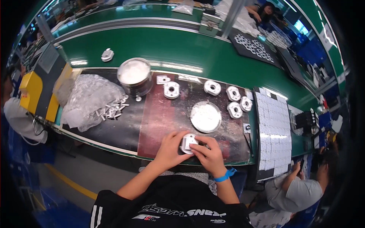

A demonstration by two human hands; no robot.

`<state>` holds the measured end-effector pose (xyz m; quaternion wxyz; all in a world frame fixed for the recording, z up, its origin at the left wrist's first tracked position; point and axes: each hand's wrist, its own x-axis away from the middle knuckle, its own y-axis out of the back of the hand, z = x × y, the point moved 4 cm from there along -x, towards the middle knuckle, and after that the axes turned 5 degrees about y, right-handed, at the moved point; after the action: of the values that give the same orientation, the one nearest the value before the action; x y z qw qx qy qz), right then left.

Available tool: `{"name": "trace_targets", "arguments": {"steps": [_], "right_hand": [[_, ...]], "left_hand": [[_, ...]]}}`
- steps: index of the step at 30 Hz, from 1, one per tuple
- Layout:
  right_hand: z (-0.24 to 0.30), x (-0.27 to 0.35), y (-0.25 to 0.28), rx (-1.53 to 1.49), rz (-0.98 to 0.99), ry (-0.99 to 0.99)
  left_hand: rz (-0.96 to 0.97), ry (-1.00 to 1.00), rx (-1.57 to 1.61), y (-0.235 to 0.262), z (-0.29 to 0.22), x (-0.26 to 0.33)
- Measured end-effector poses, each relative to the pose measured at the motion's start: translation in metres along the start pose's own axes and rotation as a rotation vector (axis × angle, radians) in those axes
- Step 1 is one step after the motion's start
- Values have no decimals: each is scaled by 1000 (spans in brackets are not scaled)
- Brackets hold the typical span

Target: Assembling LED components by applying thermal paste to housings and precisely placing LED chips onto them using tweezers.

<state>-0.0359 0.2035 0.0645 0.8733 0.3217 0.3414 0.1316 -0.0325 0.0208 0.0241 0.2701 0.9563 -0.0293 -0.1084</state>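
At the front edge of the bench I hold a small white-and-silver housing between both hands. My left hand is curled round its left side. The fingers of my right hand press on its top and right side; a blue band circles that wrist. Just beyond it stands a round dish of white material. Farther back sit several similar round housings with dark centre holes, such as one housing on the left and another on the right.
Left of the mat lie a clear plastic bag, loose white pins and a tub of white material. A yellow-and-grey machine stands far left. On the right lies a panel of white parts; a person works beside it.
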Motion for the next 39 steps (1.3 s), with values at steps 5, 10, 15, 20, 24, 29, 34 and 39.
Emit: {"name": "trace_targets", "arguments": {"steps": [5,10,15,20,24,29,34,39], "right_hand": [[5,-3,0,115,74,5],[-3,-1,-4,109,67,58],[-9,3,-11,76,-16,107],[-8,4,-10,88,-40,108],[-8,7,-5,60,-36,105],[-1,14,5,7,-89,49],[52,-21,14,87,-27,252],[46,-23,9,175,182,341]], "left_hand": [[33,-95,-35,14,-8,1],[-295,-61,-183,93,38,2],[-511,107,-677,180,92,-13],[-461,85,-753,189,111,-24],[-464,108,-747,187,116,-26],[-401,194,-314,165,65,-11],[10,65,-91,104,-21,14],[149,90,91,70,-43,15]]}}
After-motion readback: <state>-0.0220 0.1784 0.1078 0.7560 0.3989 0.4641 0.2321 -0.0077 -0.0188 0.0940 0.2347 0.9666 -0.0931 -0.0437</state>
